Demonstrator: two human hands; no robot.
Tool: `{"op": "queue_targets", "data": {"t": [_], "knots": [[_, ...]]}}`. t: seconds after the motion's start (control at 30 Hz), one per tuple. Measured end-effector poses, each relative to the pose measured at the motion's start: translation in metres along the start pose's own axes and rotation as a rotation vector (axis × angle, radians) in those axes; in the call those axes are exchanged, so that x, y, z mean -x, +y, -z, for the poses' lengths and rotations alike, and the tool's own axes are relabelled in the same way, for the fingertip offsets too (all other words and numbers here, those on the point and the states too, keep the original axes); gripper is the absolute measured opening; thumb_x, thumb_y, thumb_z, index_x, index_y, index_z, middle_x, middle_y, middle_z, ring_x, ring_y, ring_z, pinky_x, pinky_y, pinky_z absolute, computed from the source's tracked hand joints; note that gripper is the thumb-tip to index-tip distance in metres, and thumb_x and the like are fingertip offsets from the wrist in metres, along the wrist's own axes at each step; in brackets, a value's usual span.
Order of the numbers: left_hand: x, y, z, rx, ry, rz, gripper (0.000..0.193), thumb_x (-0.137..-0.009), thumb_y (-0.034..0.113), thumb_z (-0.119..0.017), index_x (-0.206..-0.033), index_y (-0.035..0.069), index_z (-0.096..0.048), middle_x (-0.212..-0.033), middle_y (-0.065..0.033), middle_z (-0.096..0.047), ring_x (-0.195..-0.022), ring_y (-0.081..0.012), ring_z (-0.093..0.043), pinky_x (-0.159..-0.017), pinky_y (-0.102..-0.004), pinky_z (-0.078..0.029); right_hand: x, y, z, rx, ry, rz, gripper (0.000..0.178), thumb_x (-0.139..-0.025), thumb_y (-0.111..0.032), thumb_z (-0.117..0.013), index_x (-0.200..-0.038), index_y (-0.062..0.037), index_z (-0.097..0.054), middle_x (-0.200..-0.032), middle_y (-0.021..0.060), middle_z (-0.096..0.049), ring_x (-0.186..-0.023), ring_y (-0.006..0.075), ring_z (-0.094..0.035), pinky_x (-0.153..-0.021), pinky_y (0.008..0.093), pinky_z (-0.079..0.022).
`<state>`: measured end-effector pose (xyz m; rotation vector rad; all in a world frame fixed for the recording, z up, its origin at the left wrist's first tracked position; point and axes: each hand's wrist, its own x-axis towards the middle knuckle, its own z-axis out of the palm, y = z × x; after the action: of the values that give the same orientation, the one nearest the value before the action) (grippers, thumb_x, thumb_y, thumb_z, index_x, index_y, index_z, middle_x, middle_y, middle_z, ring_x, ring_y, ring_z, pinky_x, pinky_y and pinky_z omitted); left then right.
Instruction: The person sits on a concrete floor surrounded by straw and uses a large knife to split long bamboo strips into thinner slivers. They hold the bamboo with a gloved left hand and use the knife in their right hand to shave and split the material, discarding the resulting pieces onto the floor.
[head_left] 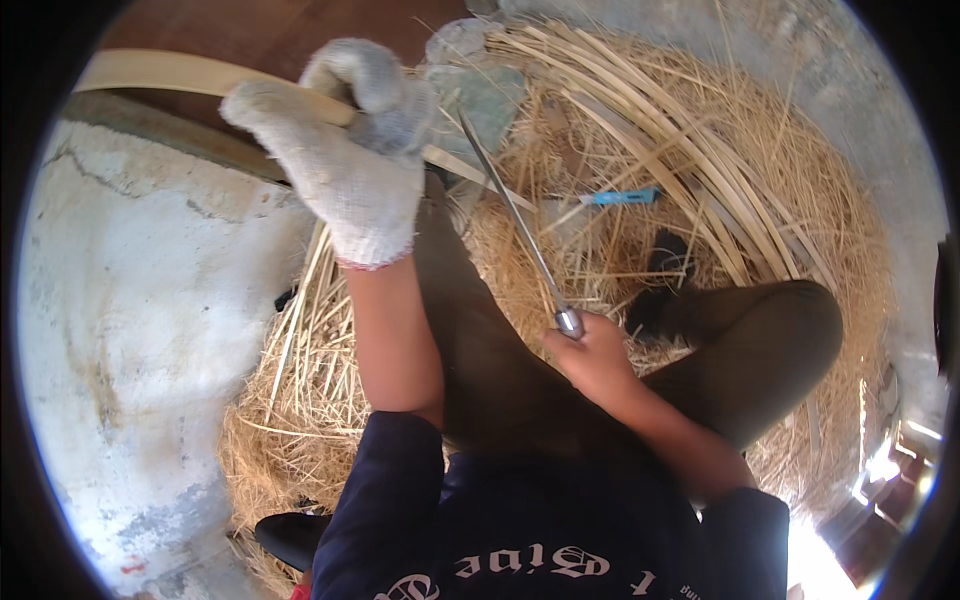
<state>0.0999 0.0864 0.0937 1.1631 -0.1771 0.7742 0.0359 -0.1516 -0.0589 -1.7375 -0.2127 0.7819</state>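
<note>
My left hand (355,165), in a white knitted glove, is closed on a long pale bamboo strip (165,70) at the upper left. The strip runs off to the left of the hand, and its other end comes out on the right, sloping down toward a blade. My bare right hand (597,358) grips a knife (515,222) by its handle, just below the shiny metal collar. Its long narrow blade points up and to the left, passing close to the strip's end; whether they touch, I cannot tell.
Shavings (800,150) and a bundle of long split strips (690,150) cover the floor at the right. A blue-handled cutter (622,197) lies among them, beyond my bent legs (760,345). A greenish stone slab (485,100) lies ahead; a whitewashed wall (160,300) stands left.
</note>
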Motion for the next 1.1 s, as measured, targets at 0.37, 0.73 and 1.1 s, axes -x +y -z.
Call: {"op": "queue_targets", "data": {"t": [0.37,0.73,1.1], "knots": [[-0.002,0.002,0.001,-0.063,0.112,-0.073,0.089,-0.085,0.091,-0.044,-0.077,0.004,-0.059,-0.057,0.0016,-0.035,-0.046,-0.0110,-0.025,-0.043,-0.0289,-0.018,0.000,-0.016,0.010,-0.011,0.013,0.053,0.022,-0.088,-0.016,-0.067,-0.075,-0.0010,-0.057,-0.059,0.0075,-0.051,-0.055,0.0155,-0.045,-0.057,0.0369,-0.041],[-0.018,-0.006,0.034,0.035,-0.081,-0.058,0.088,-0.085,0.091,-0.043,-0.077,0.006,-0.060,-0.055,0.0027,-0.031,-0.047,-0.0109,-0.023,-0.046,-0.0297,-0.017,0.012,-0.010,0.013,0.082,0.085,0.033,0.022,-0.086,-0.016,-0.069,-0.075,-0.0006,-0.059,-0.059,0.0081,-0.052,-0.054,0.0173,-0.048,-0.056,0.0379,-0.042],[-0.011,-0.011,-0.005,-0.117,0.354,-0.185,0.082,-0.092,0.084,-0.045,-0.088,0.004,-0.063,-0.059,0.0017,-0.038,-0.049,-0.0117,-0.027,-0.046,-0.0288,-0.023,-0.004,0.025,0.015,0.194,0.065,-0.008,0.022,-0.084,-0.014,-0.068,-0.071,-0.0003,-0.057,-0.057,0.0073,-0.052,-0.052,0.0154,-0.046,-0.055,0.0375,-0.041]]}}
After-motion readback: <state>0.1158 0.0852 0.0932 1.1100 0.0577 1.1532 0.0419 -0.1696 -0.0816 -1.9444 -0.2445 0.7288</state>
